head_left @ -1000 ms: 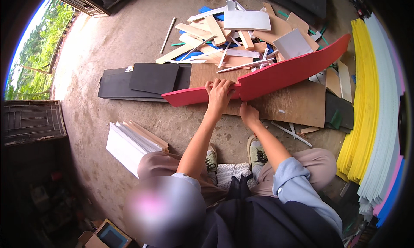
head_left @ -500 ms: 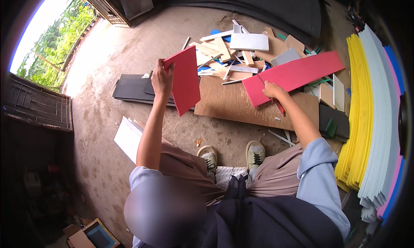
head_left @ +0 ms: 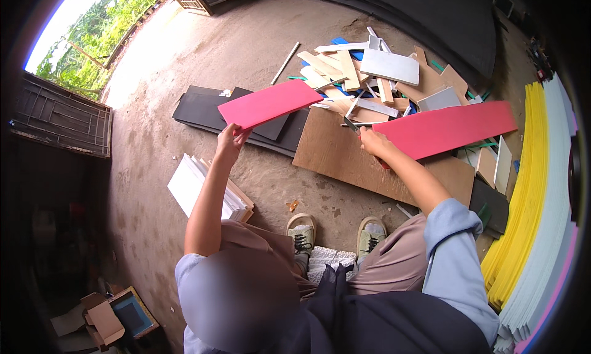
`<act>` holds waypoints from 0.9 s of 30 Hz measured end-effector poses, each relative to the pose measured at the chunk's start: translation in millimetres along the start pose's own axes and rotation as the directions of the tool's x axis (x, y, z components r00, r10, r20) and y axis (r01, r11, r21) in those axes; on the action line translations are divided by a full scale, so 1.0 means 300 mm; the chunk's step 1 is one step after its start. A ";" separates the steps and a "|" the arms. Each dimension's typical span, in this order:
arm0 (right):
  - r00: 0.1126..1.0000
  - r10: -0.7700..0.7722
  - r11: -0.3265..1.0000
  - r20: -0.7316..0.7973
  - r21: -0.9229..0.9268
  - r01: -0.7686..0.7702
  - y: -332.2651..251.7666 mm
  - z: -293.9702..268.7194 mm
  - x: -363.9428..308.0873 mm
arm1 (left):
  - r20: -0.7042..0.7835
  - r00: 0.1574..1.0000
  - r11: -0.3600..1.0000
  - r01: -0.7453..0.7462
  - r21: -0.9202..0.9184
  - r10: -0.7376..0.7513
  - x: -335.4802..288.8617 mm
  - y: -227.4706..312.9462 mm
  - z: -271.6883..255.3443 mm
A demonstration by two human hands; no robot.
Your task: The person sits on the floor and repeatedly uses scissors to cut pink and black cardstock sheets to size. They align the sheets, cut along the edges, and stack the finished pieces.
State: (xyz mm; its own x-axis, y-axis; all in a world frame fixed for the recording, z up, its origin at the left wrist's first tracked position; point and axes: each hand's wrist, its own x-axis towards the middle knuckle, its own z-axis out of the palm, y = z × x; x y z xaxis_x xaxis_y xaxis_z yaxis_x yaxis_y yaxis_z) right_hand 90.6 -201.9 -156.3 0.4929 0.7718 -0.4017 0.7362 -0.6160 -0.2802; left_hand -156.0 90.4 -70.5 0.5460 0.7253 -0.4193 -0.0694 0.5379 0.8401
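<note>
My left hand (head_left: 230, 138) pinches the near edge of a flat red foam piece (head_left: 271, 103) and holds it up over some black sheets (head_left: 197, 111). A cutter knife (head_left: 351, 125) is gripped in my right hand (head_left: 374, 141), its blade pointing to the far left and a bit of red handle showing below the palm. Close by that hand, a longer red foam strip (head_left: 446, 129) lies across a brown wooden board (head_left: 345, 157) and stretches off to the right. The two red pieces are apart.
Beyond the board is a heap of white, tan and blue offcuts (head_left: 389, 68). Tall yellow sheets (head_left: 523, 200) and pale blue sheets (head_left: 548, 231) stand at the right. White panels (head_left: 191, 181) are stacked left of my feet, and an opened cardboard box (head_left: 104, 320) sits at the lower left.
The red piece in my left hand has tilted from steep to nearly flat. My right hand has shifted to the strip's left end, with the knife blade now showing. The view has turned slightly.
</note>
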 end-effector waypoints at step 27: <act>0.791 -0.585 0.154 -0.179 0.933 0.325 -0.875 -0.095 0.140 | -0.312 0.856 0.891 -0.451 -0.059 0.413 -0.356 -0.151 -0.164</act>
State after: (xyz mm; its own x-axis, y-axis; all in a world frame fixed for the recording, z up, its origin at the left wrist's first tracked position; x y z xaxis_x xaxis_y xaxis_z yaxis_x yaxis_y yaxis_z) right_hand -68.6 -3.3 -74.8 0.0418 0.9991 0.0024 -0.1585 0.0091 -0.9873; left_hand -252.1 9.9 -80.7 0.1785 0.9767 -0.1193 -0.3573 0.1773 0.9170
